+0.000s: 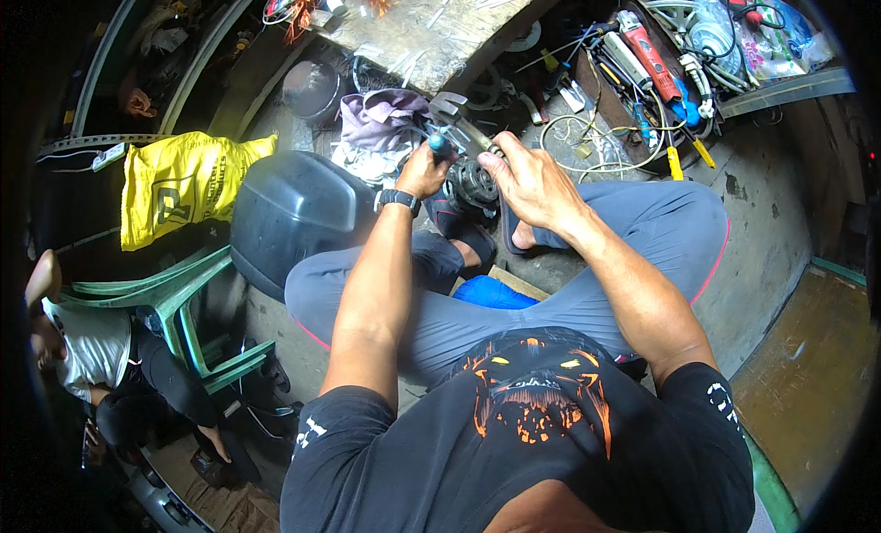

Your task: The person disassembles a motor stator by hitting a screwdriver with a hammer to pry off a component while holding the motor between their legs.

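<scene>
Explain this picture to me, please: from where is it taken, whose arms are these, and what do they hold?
A camera on a person's head took it, looking down, so the wide lens bends the edges. The two arms are that person's own; they sit on a concrete floor. The left hand grips a blue tool handle. The right hand rests on a dark round metal part. Nearby lie a hammer, a grey cloth, a black cover, a yellow bag and loose cables. Another person sits lower left.
</scene>
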Action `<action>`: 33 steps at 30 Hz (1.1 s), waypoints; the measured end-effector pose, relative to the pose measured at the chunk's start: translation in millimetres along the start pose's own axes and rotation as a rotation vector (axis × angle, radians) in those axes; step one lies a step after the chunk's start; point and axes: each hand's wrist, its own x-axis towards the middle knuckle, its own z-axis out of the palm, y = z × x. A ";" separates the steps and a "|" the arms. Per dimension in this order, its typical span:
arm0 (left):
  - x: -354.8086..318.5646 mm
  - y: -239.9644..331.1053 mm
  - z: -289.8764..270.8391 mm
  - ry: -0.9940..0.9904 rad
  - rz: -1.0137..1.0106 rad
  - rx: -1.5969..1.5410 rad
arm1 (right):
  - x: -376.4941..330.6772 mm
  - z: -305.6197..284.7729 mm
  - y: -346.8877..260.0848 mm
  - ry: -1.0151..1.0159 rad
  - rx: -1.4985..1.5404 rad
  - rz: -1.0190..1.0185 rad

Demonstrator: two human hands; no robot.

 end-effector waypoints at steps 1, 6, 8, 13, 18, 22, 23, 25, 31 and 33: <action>-1.8 1.0 0.8 -0.022 -0.009 -0.027 | 0.7 0.6 -0.7 -0.002 -0.009 -0.005; -8.1 4.2 2.8 0.040 0.064 -0.041 | 2.3 1.2 -1.2 -0.031 -0.036 -0.007; -7.8 4.7 0.3 0.032 0.015 -0.065 | 3.6 2.0 1.7 -0.004 -0.021 -0.040; -6.6 11.3 -2.7 -0.065 0.021 -0.004 | 6.4 -1.5 -2.3 0.002 -0.012 -0.028; -0.2 17.8 3.3 -0.115 -0.082 -0.012 | 6.9 -1.7 -0.9 -0.013 -0.031 -0.069; 6.2 5.7 -14.7 -0.150 -0.056 -0.002 | 6.7 -2.3 -1.1 -0.026 -0.007 -0.052; 6.3 9.1 -13.4 -0.105 0.062 -0.032 | 8.4 -3.3 0.6 -0.019 0.000 -0.043; 12.8 16.0 -11.0 -0.135 0.019 -0.027 | 12.6 -4.1 4.0 0.003 0.018 -0.033; 13.3 7.1 -2.5 -0.187 -0.059 0.030 | 9.1 -3.6 6.2 -0.027 -0.050 0.001; 17.1 12.8 -7.4 -0.188 -0.044 0.044 | 8.8 -4.5 8.4 -0.028 -0.047 0.006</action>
